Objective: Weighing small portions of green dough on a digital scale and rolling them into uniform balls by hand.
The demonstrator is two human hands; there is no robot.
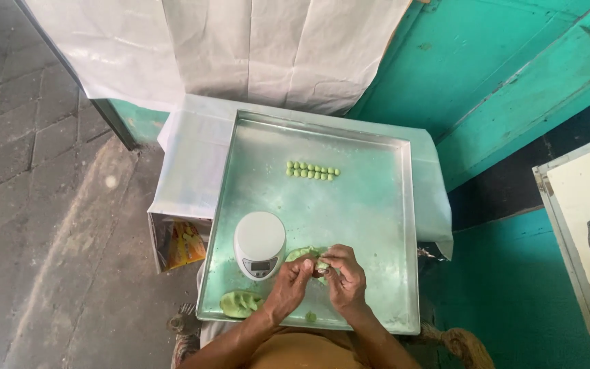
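Just right of the white kitchen scale (pixel 259 244) on the steel tray (pixel 377 225), left hand (pixel 289 285) and right hand (pixel 345 277) are together pinching green dough (pixel 306 254), apparently portioning; the next pinch likely needs matching size.

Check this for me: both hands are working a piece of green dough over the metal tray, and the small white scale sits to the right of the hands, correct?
Not quite. In the head view the white scale sits left of the hands, not right. Left hand and right hand do work green dough over the metal tray.
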